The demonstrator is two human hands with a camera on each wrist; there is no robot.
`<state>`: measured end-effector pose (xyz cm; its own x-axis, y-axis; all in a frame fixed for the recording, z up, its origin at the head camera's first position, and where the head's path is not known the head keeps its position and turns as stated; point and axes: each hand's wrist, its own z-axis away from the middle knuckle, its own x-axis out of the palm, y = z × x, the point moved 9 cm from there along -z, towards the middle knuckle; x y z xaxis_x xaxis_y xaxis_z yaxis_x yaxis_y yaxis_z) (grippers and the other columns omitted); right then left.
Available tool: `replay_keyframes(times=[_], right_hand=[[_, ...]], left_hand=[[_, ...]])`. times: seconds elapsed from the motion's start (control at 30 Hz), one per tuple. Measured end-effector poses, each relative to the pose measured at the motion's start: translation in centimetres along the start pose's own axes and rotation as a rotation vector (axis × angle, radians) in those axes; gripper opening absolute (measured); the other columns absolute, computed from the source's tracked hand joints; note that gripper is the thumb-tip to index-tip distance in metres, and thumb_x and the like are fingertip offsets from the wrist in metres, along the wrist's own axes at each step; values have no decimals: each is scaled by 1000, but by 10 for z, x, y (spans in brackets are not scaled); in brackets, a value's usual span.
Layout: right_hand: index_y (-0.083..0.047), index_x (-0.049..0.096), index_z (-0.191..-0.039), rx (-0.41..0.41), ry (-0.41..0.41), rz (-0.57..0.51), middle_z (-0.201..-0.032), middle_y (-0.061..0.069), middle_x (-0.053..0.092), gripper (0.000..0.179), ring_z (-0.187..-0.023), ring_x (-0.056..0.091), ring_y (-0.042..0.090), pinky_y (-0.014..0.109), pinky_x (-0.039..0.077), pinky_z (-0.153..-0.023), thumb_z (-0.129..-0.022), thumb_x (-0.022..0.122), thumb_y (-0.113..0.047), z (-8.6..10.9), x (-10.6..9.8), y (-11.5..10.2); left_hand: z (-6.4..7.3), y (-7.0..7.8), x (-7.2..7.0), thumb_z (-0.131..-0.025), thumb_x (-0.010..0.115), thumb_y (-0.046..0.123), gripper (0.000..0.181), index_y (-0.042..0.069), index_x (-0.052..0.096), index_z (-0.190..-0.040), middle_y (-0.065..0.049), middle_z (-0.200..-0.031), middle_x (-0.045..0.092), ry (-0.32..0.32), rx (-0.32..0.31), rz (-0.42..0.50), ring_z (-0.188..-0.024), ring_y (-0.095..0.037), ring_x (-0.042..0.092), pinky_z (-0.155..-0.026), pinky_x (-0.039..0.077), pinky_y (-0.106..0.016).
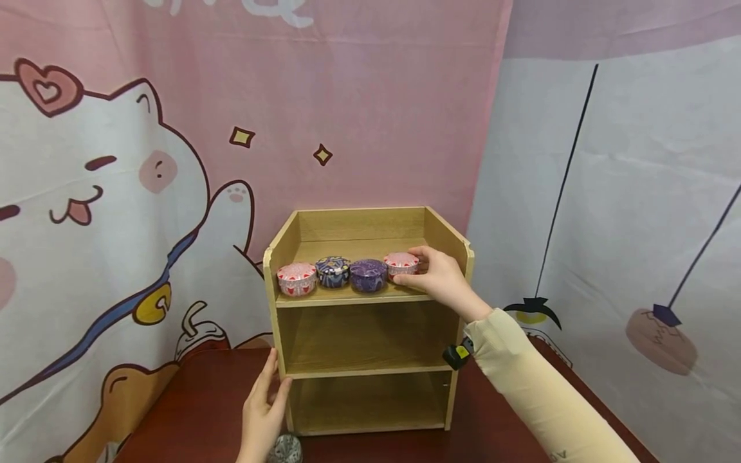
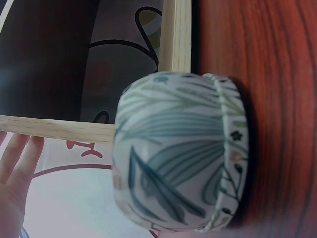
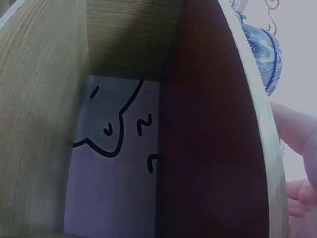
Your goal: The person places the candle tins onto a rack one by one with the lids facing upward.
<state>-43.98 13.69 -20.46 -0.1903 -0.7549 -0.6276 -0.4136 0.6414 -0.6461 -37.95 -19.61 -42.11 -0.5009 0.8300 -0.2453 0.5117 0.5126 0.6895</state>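
Observation:
Along the front of the wooden shelf's top board (image 1: pixel 341 300), several small round tins stand in a row. From the left they are a pink tin with red marks (image 1: pixel 297 280), a dark blue patterned tin (image 1: pixel 332 272), a purple tin (image 1: pixel 368 276) and a second pink tin (image 1: pixel 399 264). My right hand (image 1: pixel 441 280) holds that second pink tin between thumb and fingers. Fingers straight, my left hand (image 1: pixel 263 405) rests against the unit's left side. Beside it on the table sits a white tin with green leaves (image 2: pixel 173 153), partly cut off in the head view (image 1: pixel 285 449).
Two lower compartments (image 1: pixel 370 341) of the unit are open at the front. It stands on a dark red wooden table (image 1: pixel 197 399). Behind hang a pink printed cloth (image 1: pixel 376 116) and, at the right, a pale one (image 1: pixel 625 193).

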Motion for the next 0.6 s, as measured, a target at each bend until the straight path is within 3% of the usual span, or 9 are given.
replay_keyframes(times=[0.3, 0.6], right_hand=[[5, 49, -138, -32, -21, 32, -125, 21, 60, 73, -107, 63, 30, 41, 54, -89, -81, 80, -28, 1, 1, -3], [7, 43, -142, -31, -28, 31, -129, 24, 57, 80, -111, 61, 31, 41, 51, -94, -80, 81, -28, 1, 2, -4]], left_hand=[[1, 1, 0, -87, 71, 0, 71, 26, 44, -148, -10, -125, 62, 6, -1, 7, -102, 0, 56, -69, 53, -11], [1, 0, 0, -87, 71, -1, 71, 25, 45, -148, -13, -127, 61, 8, 8, 18, -103, 9, 52, -71, 52, -9]])
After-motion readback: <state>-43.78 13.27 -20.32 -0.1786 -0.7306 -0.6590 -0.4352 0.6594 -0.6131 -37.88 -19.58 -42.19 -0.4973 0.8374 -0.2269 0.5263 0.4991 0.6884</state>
